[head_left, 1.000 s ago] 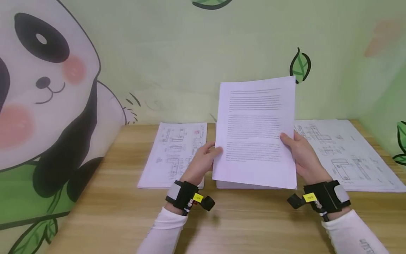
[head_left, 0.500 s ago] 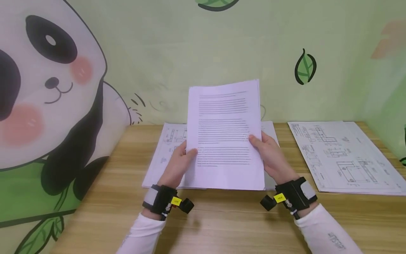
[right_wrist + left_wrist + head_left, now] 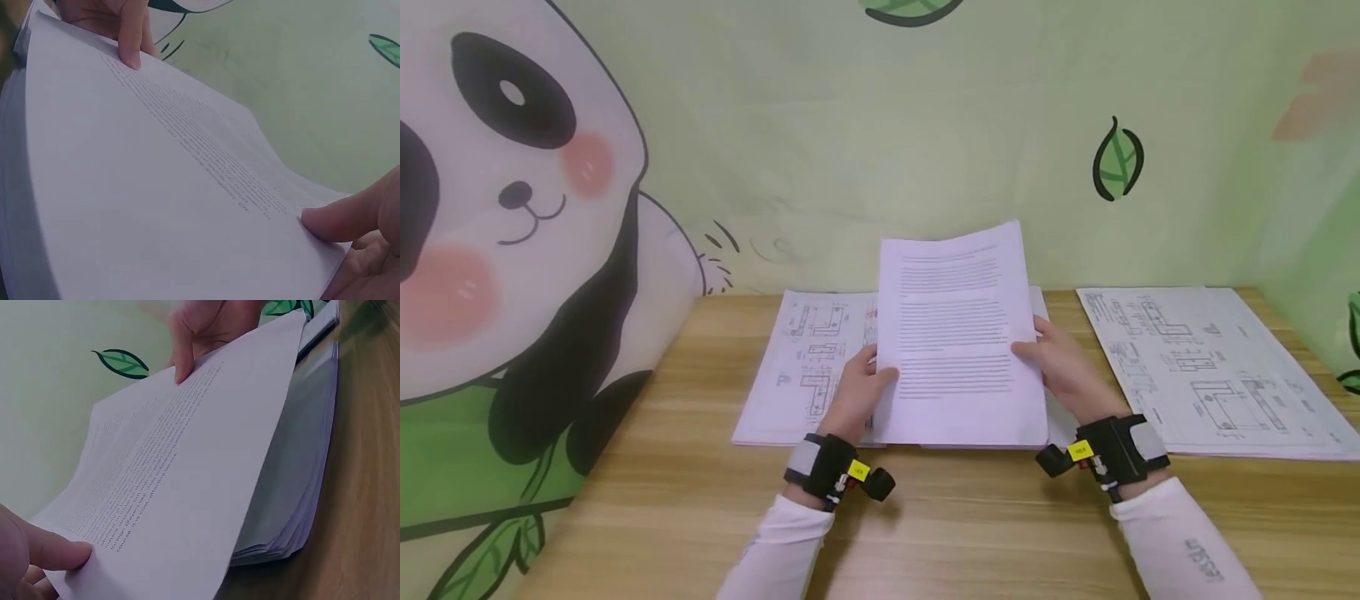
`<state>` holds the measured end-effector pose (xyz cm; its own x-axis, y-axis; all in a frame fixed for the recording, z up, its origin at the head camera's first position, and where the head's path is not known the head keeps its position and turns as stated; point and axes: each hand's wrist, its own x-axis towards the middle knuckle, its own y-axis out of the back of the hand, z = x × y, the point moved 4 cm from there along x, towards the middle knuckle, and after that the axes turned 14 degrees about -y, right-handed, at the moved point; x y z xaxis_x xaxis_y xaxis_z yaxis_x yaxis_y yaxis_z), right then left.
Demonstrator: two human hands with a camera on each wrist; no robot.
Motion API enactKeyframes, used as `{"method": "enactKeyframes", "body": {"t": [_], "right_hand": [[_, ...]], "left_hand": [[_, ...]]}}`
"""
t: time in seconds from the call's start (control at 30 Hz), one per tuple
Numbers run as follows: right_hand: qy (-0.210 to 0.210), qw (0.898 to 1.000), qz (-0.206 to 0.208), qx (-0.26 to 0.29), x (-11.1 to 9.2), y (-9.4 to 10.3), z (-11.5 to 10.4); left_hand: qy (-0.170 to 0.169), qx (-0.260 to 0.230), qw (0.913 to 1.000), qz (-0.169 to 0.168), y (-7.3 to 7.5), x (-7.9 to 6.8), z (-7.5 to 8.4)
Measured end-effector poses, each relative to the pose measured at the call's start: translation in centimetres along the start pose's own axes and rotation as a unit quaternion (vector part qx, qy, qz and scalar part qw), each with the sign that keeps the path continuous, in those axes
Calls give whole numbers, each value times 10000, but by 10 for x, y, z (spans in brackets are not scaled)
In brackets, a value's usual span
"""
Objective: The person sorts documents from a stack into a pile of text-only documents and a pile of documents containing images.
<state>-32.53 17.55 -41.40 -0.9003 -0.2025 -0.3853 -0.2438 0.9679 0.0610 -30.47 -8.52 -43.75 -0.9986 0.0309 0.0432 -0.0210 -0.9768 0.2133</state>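
Observation:
Both hands hold a printed sheet of paper (image 3: 958,333) tilted up above the table; whether more sheets lie behind it I cannot tell. My left hand (image 3: 861,387) pinches its left edge, thumb on the text side. At the right edge my right hand (image 3: 1071,367) grips it the same way. In the left wrist view, the sheet's lower edge hangs apart from a paper stack (image 3: 290,462) beneath it. That middle stack is mostly hidden by the sheet in the head view.
A stack of technical drawings (image 3: 775,400) lies to the left, partly covered by the held sheet. Another stack of drawings (image 3: 1225,375) lies to the right. Behind the wooden table (image 3: 970,525) rises a wall (image 3: 850,133) painted with a panda and leaves.
The sheet and both hands first shifted left over the left stack, then came partway back right. The sheet's top edge is now lower, and its top is more curved. Both hands keep their hold.

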Motion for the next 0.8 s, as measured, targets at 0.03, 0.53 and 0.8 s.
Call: {"method": "enactKeyframes", "body": {"t": [0.03,0.53,0.8], "right_hand": [[-106,9998,154,-121,1,4,2],[-872,9684,1563,-1738,22,43,33],[-424,9396,2175,-2610,23,48,34]], "left_hand": [[-1,34,10000,26,-3,3,-2],[-148,1206,9926,11,-34,12,-11],[-164,1486,9887,-77,-40,13,-10]]}}
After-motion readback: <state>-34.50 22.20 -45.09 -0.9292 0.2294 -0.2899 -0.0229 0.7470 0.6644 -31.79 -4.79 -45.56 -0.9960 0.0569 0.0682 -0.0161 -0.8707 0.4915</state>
